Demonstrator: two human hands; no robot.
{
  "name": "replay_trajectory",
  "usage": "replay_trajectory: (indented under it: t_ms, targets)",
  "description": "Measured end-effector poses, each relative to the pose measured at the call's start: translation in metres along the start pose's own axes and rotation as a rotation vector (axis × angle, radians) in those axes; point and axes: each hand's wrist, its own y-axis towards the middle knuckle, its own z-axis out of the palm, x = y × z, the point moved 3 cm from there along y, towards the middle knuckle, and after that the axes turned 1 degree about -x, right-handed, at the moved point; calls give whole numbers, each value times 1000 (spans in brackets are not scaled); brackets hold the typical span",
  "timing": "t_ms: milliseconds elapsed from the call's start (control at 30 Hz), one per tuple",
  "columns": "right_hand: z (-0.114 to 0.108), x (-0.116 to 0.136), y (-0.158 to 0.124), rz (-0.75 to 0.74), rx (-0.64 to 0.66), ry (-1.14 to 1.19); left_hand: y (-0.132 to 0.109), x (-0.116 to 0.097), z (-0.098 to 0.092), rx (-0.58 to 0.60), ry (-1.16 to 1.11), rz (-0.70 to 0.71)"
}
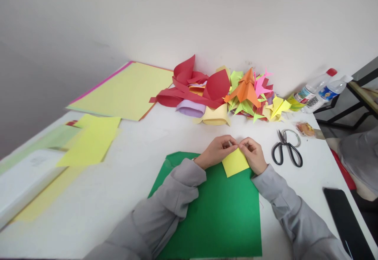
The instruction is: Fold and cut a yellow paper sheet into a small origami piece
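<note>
A small folded piece of yellow paper (pixel 235 163) is pinched at its far edge by both of my hands. My left hand (pixel 216 151) closes on its upper left part, thumb and fingertips together. On the upper right corner my right hand (pixel 254 154) has a similar pinch, and the fingertips of both hands nearly meet. Beneath the paper lies a large green sheet (pixel 218 212), its far left corner curled over. To the right of my right hand rest black-handled scissors (pixel 286 150), their blades pointing away.
Red paper shapes (pixel 189 91), an orange folded paper figure (pixel 245 89) and other folded pieces are heaped along the wall. Large yellow sheets (pixel 124 91) and smaller yellow paper (pixel 91 142) lie left. Bottles (pixel 313 91) and a black phone (pixel 348 220) are right. Another person's sleeve (pixel 358 153) shows beyond the table edge.
</note>
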Motion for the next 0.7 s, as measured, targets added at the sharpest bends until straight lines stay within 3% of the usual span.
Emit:
replay_trajectory:
  t_ms: [333, 700]
  targets:
    - [1, -3, -2, 0, -27, 3, 1, 3, -2, 32, -27, -36]
    - [3, -2, -2, 55, 33, 45, 1, 0, 0, 60, -67, -43]
